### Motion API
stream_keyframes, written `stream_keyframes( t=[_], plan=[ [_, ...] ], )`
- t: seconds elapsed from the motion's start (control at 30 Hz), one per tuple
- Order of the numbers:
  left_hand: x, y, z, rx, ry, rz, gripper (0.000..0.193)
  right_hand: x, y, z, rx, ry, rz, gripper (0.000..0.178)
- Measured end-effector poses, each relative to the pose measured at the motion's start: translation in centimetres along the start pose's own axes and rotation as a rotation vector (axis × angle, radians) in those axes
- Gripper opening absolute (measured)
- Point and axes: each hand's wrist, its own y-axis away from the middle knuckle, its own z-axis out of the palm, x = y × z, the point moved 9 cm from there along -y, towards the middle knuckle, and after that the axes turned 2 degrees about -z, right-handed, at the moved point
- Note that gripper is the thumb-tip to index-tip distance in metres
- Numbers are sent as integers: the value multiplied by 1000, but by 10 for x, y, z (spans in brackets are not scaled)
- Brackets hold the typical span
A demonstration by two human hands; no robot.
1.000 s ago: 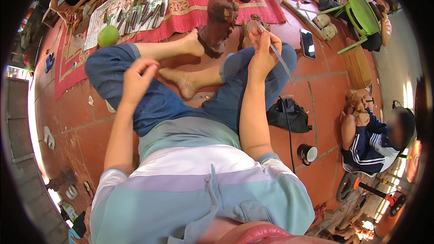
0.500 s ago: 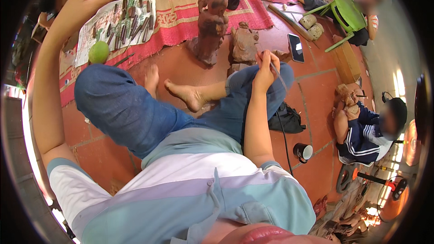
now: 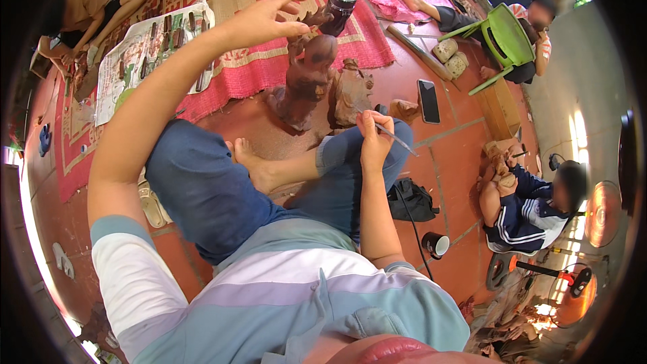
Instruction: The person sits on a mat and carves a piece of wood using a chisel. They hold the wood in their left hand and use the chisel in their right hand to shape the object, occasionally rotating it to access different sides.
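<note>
My left hand point(image 3: 276, 19) is open, its fingers parted and curved, close to the top of a dark brown carved wooden figure point(image 3: 309, 84). Whether a fingertip touches the figure I cannot tell. My right hand point(image 3: 375, 141) is closed around a thin grey carving tool point(image 3: 400, 143), over my right knee. One end of the tool points down to the right. Beside the tall figure stands a smaller, lighter carving point(image 3: 351, 91). Behind the tall figure is a black jar with a metal lid point(image 3: 340, 8).
Carving tools lie on a printed sheet point(image 3: 108, 98) at the left. A green fruit point(image 3: 124, 98) is partly behind my left arm. Rightward are a phone point(image 3: 428, 101), a black bag point(image 3: 412, 201), a mug point(image 3: 435, 245), a cable point(image 3: 409, 219) and a green chair point(image 3: 507, 37). Other people sit around.
My left hand has swung right, from above the tool sheet to the top of the tall figure. My right hand still grips the carving tool. The view has shifted slightly.
</note>
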Motion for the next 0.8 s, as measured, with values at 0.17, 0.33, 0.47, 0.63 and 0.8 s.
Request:
stream_keyframes(
  t=[0.17, 0.33, 0.47, 0.63, 0.8],
  plan=[
    [-20, -20, 18, -80, 150, -50, 51, 2, -6, 17, 47, -121, 114, 16],
    [-36, -11, -9, 4, 488, -308, 56, 32, -16, -4, 46, -124, 245, 18],
    [-49, 15, 16, 84, 712, -479, 55, 36, -16, -6, -49, -15, 229, 19],
    [-72, 24, 46, 284, 427, -264, 44, 49, -25, -12, -24, -92, 303, 24],
    [-73, 15, 68, 424, 759, -226, 30, 44, -20, -13, -38, -123, 355, 24]
  ],
)
